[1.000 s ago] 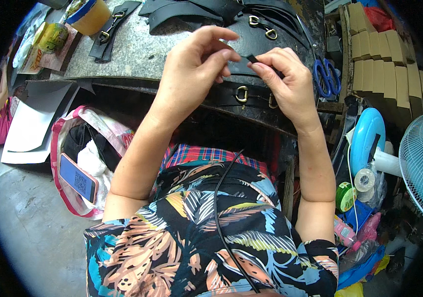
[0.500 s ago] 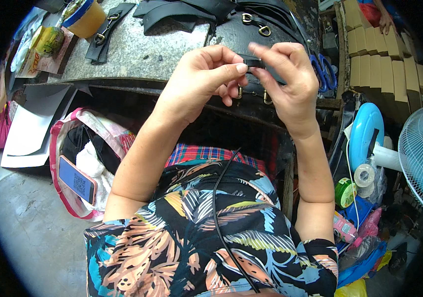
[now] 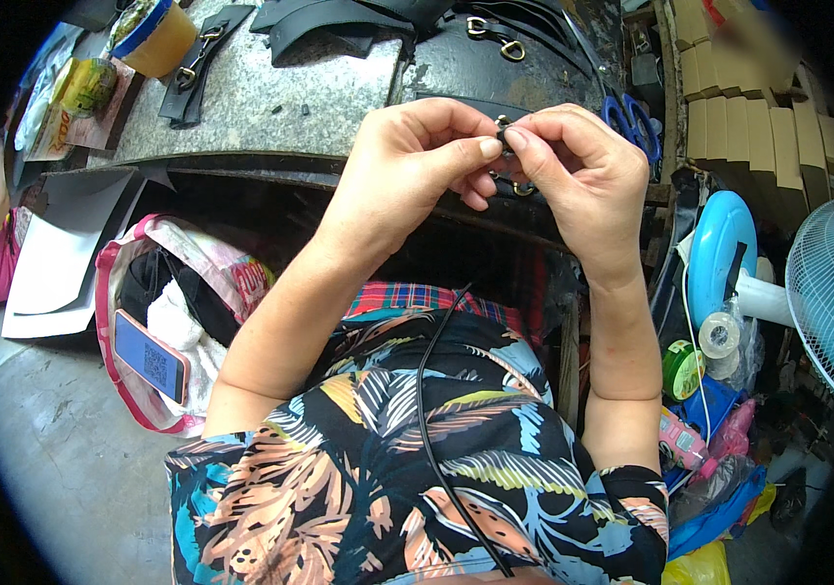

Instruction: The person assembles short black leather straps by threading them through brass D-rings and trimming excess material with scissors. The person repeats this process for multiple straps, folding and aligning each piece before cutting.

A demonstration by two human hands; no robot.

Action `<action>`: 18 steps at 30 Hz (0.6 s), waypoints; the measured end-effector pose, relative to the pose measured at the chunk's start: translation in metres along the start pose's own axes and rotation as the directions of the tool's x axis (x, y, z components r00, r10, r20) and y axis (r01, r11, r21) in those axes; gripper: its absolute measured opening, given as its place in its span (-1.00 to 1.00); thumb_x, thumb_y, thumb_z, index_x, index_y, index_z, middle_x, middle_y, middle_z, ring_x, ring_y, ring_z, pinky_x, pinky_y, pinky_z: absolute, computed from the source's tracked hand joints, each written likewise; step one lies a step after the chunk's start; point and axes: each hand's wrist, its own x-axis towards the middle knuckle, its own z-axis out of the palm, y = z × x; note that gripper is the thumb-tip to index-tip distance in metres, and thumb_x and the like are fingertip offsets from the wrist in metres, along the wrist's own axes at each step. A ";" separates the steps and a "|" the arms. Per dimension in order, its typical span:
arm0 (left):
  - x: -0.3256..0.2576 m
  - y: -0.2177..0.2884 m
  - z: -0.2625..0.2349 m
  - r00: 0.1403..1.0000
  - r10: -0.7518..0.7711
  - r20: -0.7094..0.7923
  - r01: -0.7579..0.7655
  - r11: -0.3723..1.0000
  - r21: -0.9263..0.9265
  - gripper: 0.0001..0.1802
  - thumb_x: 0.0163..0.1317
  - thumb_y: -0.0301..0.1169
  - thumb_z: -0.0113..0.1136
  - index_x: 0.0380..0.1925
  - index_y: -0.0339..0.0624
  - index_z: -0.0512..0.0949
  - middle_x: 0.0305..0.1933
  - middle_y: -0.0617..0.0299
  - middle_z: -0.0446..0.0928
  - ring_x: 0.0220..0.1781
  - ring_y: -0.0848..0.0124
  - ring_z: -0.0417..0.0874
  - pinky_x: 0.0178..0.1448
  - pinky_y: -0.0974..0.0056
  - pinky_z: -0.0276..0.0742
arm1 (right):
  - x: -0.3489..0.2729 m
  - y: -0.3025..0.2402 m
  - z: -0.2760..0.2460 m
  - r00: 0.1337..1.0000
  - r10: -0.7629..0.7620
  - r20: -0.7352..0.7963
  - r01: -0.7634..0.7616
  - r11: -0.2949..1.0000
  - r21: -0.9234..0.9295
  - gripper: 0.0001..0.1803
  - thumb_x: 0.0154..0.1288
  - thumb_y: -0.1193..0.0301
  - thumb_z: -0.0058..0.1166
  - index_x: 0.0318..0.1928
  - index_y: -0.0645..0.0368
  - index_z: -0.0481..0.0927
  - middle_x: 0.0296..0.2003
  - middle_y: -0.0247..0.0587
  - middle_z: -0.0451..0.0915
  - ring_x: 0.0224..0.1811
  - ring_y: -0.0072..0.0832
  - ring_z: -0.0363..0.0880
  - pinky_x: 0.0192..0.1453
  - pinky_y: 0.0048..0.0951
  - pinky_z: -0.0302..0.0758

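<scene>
Both hands meet above the near edge of the worktable. My left hand [image 3: 417, 156] pinches a short black strap [image 3: 504, 139] between thumb and fingers. From the other side, my right hand [image 3: 587, 171] also closes thumb and forefinger on it. Most of the strap is covered by my fingertips. Brass-coloured fittings [image 3: 524, 189] show just below the fingers; whether they join the held strap I cannot tell. Beyond my hands, a black strap with brass-coloured hooks [image 3: 497, 39] lies on the table. Black strips [image 3: 339, 24] are heaped left of it.
Another hooked strap [image 3: 193, 73] and a yellow tub [image 3: 165, 49] lie far left on the stone slab [image 3: 329, 112]. Blue-handled scissors [image 3: 636, 127] rest at the table's right side. A fan [image 3: 821, 292] stands right; a bag with a phone [image 3: 152, 356] is left.
My right hand's fingers have come down and closed on the strap, which was stretched more visibly between the hands before. The view has shifted slightly.
</scene>
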 end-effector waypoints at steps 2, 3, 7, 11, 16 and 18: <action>-0.001 -0.003 0.003 1.000 0.013 -0.010 -0.014 0.999 -0.044 -0.82 0.33 -0.48 0.28 -0.13 -0.37 0.63 -0.27 0.08 0.69 -0.37 0.46 0.72 -0.27 0.40 0.70 | -0.001 0.002 -0.001 1.000 0.019 0.007 -0.019 1.000 -0.014 -0.93 0.34 0.59 0.22 -0.23 0.37 0.69 -0.32 -0.24 0.65 -0.34 -0.65 0.62 -0.29 -0.64 0.54; -0.001 -0.004 0.004 1.000 0.002 -0.012 -0.003 0.998 -0.064 -0.82 0.33 -0.49 0.28 -0.13 -0.36 0.62 -0.26 0.06 0.70 -0.36 0.44 0.73 -0.25 0.38 0.71 | -0.001 0.003 -0.003 0.999 -0.002 0.034 0.003 0.999 -0.036 -0.92 0.35 0.57 0.21 -0.21 0.37 0.69 -0.31 -0.23 0.65 -0.31 -0.63 0.63 -0.26 -0.63 0.55; 0.000 -0.006 0.002 1.000 -0.009 -0.013 0.007 0.986 -0.167 -0.83 0.35 -0.49 0.25 -0.11 -0.34 0.60 -0.22 -0.02 0.70 -0.30 0.36 0.77 -0.19 0.32 0.76 | 0.003 0.012 -0.029 0.993 -0.052 0.108 0.063 0.993 -0.103 -0.84 0.39 0.49 0.20 -0.15 0.36 0.68 -0.24 -0.21 0.66 -0.18 -0.56 0.63 -0.13 -0.57 0.55; -0.004 -0.007 -0.007 1.000 -0.012 -0.009 0.009 0.951 -0.309 -0.83 0.37 -0.49 0.21 -0.09 -0.32 0.55 -0.16 -0.07 0.69 -0.20 0.29 0.78 -0.09 0.26 0.77 | 0.015 0.039 -0.077 0.990 0.095 -0.108 -0.144 0.677 -0.721 -0.70 0.37 0.16 0.18 -0.04 0.06 0.70 -0.16 -0.16 0.69 -0.12 -0.19 0.69 -0.02 -0.25 0.58; -0.009 -0.015 -0.013 1.000 0.011 0.007 -0.006 0.877 -0.480 -0.87 0.41 -0.48 0.15 -0.09 -0.22 0.52 -0.05 -0.13 0.66 -0.08 0.23 0.78 0.00 0.23 0.78 | 0.010 0.079 -0.108 0.912 0.395 -0.114 -0.323 0.518 -0.792 -0.53 0.22 0.13 0.31 0.06 0.09 0.64 -0.36 -0.17 0.67 -0.29 -0.24 0.67 -0.15 -0.21 0.55; -0.009 -0.017 -0.014 0.999 0.025 0.026 -0.008 0.858 -0.513 -0.88 0.41 -0.49 0.15 -0.09 -0.21 0.51 -0.02 -0.13 0.65 -0.04 0.22 0.77 0.06 0.21 0.76 | 0.013 0.084 -0.111 0.880 0.465 -0.096 -0.379 0.565 -0.733 -0.52 0.20 0.17 0.33 0.08 0.13 0.62 -0.43 -0.24 0.63 -0.39 -0.36 0.62 -0.22 -0.31 0.52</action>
